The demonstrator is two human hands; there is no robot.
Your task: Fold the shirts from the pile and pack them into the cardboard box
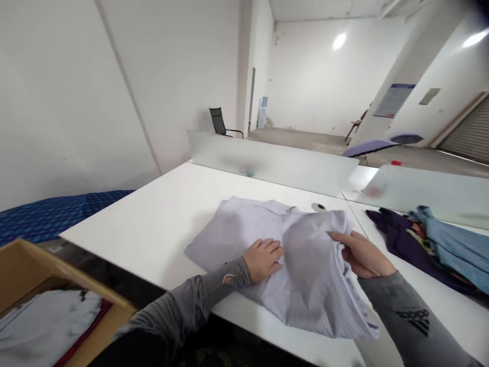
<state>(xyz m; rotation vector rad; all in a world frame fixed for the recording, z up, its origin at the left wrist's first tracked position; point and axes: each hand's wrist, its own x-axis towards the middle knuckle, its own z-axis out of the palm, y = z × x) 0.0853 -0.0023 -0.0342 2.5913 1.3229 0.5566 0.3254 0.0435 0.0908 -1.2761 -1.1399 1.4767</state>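
Observation:
A pale striped shirt (305, 265) lies partly folded on the white table (160, 204), its collar toward the far side. My left hand (263, 259) rests flat on the middle of the shirt, fingers stretched out. On the right, my right hand (362, 253) grips the shirt's folded edge between thumb and fingers, lifting that side a little. The right-hand fingertips are partly hidden behind the cloth.
Purple and light blue clothes (454, 239) lie at the right. A cardboard box (64, 270) with folded clothes stands at the lower left. A frosted divider (267, 158) runs along the table's far edge, near a round cable hole (318, 207).

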